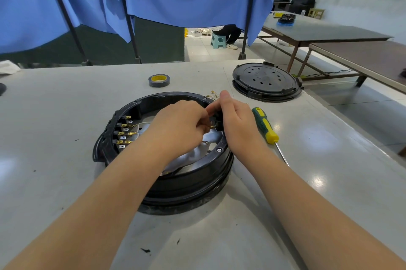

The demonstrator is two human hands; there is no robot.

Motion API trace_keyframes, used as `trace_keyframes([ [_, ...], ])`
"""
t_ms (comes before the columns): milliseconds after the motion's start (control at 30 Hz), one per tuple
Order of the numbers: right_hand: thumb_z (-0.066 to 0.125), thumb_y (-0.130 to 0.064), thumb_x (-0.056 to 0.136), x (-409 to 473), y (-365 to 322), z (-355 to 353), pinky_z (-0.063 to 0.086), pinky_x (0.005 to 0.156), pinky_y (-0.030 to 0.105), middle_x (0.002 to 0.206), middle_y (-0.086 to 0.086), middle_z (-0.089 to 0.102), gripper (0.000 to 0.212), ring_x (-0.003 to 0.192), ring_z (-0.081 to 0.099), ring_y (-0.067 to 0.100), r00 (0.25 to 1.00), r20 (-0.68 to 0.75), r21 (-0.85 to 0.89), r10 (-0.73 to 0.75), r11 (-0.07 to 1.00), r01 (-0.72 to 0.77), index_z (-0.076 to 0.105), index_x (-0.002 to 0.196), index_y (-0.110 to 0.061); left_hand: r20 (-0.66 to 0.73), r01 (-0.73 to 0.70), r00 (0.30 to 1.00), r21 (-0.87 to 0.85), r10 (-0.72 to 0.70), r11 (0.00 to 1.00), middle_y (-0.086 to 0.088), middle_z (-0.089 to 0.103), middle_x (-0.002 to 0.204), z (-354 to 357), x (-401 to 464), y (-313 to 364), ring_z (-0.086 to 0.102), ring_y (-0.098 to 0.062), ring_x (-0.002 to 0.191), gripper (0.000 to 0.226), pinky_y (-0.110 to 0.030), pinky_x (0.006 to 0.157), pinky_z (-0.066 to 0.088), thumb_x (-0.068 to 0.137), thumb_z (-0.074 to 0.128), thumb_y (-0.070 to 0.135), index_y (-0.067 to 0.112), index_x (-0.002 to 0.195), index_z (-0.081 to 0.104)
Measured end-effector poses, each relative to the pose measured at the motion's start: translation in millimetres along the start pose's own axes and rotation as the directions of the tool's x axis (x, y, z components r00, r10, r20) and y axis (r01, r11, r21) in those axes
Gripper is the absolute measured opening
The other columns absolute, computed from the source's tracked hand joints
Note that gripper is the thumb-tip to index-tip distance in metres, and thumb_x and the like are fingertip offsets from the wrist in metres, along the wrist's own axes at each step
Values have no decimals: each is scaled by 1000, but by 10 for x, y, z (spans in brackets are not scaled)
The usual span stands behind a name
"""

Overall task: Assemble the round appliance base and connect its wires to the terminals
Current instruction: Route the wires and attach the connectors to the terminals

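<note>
Round appliance base (pixel 175 182): black ring housing, open side up, at the centre of the grey tabletop (pixel 66 182). Row of brass terminals (pixel 124 133) on its left inner wall, several with connectors fitted; white wire (pixel 140 126) leading off beside them.
Left hand (pixel 178 124): inside the ring, fingers curled, pinching a small brass connector (pixel 212 126) at the right inner wall.
Right hand (pixel 236 120): over the right rim, fingers curled round a small black part (pixel 216 122) just beside that connector.
Screwdriver (pixel 264 126): green and yellow handle, lying right of the base, untouched.
Black round cover (pixel 265 82): far right, apart.
Tape roll (pixel 159 80): behind the base.
Loose brass connectors (pixel 213 94): near the far rim.
</note>
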State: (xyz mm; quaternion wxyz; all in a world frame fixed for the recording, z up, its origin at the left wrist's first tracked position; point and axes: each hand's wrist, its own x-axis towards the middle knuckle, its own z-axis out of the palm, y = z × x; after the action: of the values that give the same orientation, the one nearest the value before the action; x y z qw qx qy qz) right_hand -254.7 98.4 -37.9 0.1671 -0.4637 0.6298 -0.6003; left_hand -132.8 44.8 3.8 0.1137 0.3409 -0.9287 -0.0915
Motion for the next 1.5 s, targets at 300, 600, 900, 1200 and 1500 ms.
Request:
trace_keyframes([
  [300,31,-28,105,-9,-22,0,52,80,47,71,7,70,56,76,65,23,1000,5,-4,-19,1000,19,71,70,-11,-20,-39,999,71,40,997,3,66,92,30,20,16,61,-20,85,19,-40,78,53,92,55,23,24,101,71],
  [600,32,-27,105,-21,-27,-13,51,81,49,75,7,69,55,79,64,23,1000,0,-17,-20,1000,20,72,75,-6,-42,-29,999,-40,28,999,11,62,81,45,1,-28,59,-13,75,19,-33,73,51,91,57,22,28,99,73],
  [900,32,-30,105,-20,-8,-38,52,76,41,74,7,69,54,76,64,19,1000,1,-20,-30,999,30,72,76,-8,-30,-56,998,-185,52,981,16,63,81,43,6,-152,57,0,76,20,-22,69,48,91,60,43,29,101,70],
  [1200,36,-30,104,-15,11,-53,47,69,28,76,7,68,49,73,60,14,999,-6,-49,-38,998,38,70,74,-12,-153,114,979,-155,-138,981,7,63,110,-235,-20,-577,57,-12,100,30,-32,86,48,90,60,43,28,115,67],
  [1500,39,-30,103,-12,-30,-75,48,72,20,78,3,70,47,76,62,10,1000,18,-32,-25,999,26,72,75,-11,-53,328,943,-21,-329,944,-6,46,140,-141,-26,-843,46,-27,126,59,-44,103,41,93,54,45,20,144,38],
])
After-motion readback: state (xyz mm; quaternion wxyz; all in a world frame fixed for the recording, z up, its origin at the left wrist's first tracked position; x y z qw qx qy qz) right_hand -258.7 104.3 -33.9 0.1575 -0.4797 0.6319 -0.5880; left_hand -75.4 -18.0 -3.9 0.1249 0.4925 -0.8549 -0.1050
